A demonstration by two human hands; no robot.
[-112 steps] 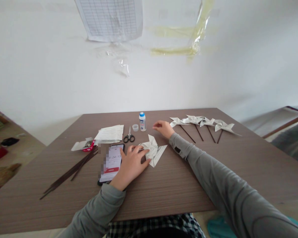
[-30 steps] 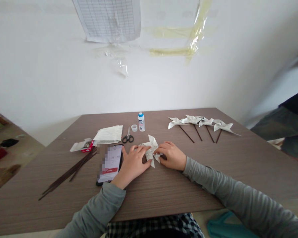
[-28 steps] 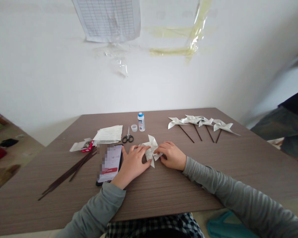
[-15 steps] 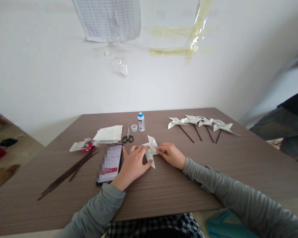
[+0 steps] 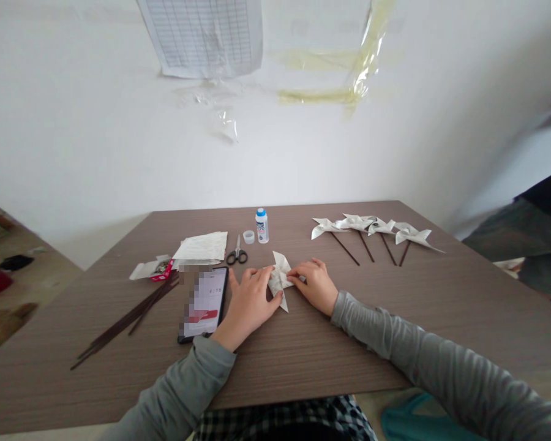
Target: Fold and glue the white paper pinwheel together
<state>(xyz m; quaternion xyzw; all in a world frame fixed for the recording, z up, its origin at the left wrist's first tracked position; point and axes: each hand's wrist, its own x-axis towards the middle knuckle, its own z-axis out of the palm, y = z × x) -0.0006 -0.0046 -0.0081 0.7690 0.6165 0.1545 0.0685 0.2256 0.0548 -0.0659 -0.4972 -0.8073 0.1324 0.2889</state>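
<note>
A white paper pinwheel (image 5: pixel 279 283) without a visible stick lies on the brown table in front of me. My left hand (image 5: pixel 250 298) rests over its left side, thumb and fingertips pressing it against the tabletop. From the right, my right hand (image 5: pixel 315 285) pinches a blade of the pinwheel near its centre with thumb and forefinger. The fingers hide the left blade and part of the right one. Left of my left hand lies a phone (image 5: pixel 206 306) with its screen lit.
Black-handled scissors (image 5: pixel 237 254), a small clear cup (image 5: pixel 248 237) and a blue-capped white bottle (image 5: pixel 261 226) stand behind. Left are stacked paper sheets (image 5: pixel 202 248), a red box (image 5: pixel 160 269) and dark sticks (image 5: pixel 123 321). Several finished pinwheels (image 5: pixel 359 222) lie back right. A person (image 5: pixel 523 233) is at far right.
My right hand has shifted slightly left, closer over the pinwheel's centre. My left hand keeps holding the paper in nearly the same place.
</note>
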